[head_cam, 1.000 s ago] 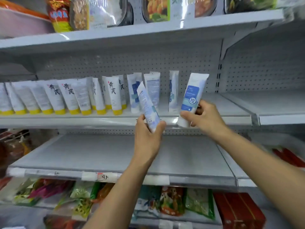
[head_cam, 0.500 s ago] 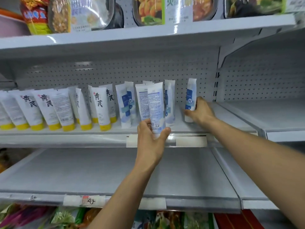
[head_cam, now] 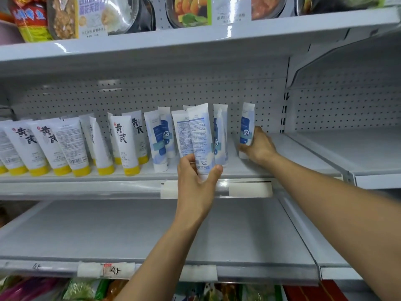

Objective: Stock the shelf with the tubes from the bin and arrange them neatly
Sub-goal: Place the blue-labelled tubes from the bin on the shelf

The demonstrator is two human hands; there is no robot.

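Tubes — two blue-and-white ones: left hand (head_cam: 198, 178) grips one (head_cam: 200, 137) near its cap, right hand (head_cam: 259, 146) clasps another (head_cam: 247, 127) low down — likely light, soft-walled, easily toppled.

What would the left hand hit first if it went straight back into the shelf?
Probably the standing blue-and-white tubes right behind the held tube that the left hand grips; depth is hard to judge.
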